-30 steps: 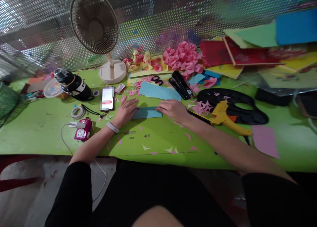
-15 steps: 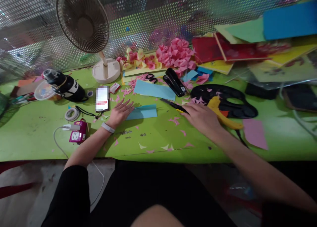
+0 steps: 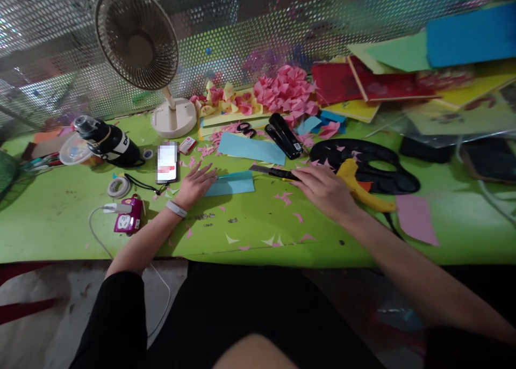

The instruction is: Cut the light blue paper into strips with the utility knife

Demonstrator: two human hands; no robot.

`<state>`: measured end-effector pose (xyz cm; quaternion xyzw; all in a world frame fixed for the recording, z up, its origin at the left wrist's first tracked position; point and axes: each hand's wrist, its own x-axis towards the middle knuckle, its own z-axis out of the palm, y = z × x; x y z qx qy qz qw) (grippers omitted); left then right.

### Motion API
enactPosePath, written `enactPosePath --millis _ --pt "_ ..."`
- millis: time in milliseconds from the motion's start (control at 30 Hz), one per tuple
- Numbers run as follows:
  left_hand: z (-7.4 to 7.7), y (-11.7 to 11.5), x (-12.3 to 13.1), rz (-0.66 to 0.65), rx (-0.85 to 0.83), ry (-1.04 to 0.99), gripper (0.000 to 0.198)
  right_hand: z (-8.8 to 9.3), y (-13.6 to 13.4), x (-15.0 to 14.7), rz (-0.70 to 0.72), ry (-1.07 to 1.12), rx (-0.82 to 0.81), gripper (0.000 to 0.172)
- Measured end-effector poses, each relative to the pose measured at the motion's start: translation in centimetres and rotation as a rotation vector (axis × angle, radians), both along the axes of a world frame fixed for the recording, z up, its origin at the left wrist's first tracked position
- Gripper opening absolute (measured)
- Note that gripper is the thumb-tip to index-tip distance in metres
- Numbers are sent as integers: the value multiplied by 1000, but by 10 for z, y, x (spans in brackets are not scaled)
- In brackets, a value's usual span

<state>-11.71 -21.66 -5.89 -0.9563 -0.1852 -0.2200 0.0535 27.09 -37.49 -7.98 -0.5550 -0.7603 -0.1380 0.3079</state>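
My left hand (image 3: pixel 196 185) lies flat, fingers stretched out, on the left end of a folded blue paper strip (image 3: pixel 236 183). In my right hand (image 3: pixel 322 189) is a utility knife (image 3: pixel 278 172), its blade pointing left toward the strip's upper right corner. Whether the blade touches the paper I cannot tell. Behind the strip lies a larger blue sheet (image 3: pixel 253 147), with a black stapler (image 3: pixel 284 136) at its right end. Small black scissors (image 3: pixel 245 128) rest behind that sheet.
A fan (image 3: pixel 139 52), a black bottle (image 3: pixel 108 140), a phone (image 3: pixel 166 162) and a purple power adapter (image 3: pixel 128 216) stand or lie on the left. A black palette (image 3: pixel 387 178) and a yellow banana-shaped object (image 3: pixel 355 183) are by my right hand. Pink paper pieces (image 3: pixel 286 89) are heaped behind.
My right hand has turned the knife flatter and brought its blade slightly left, closer to the folded strip. My left hand stays pressed on the paper.
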Motion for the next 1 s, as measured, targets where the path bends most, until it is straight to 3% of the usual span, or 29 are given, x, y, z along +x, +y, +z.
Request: enactPosePath --millis 233,567,867,1000 --pt "-2 1 -1 -10 -65 -16 24 -3 4 2 49 -21 -43 35" --pt "1 1 1 -28 31 -35 22 -8 5 4 17 -42 13 32" --pt "-2 3 4 50 -113 5 25 -11 9 8 116 -49 -78 28" --pt "3 -2 8 100 -153 57 40 -10 12 8 172 -57 -115 23"
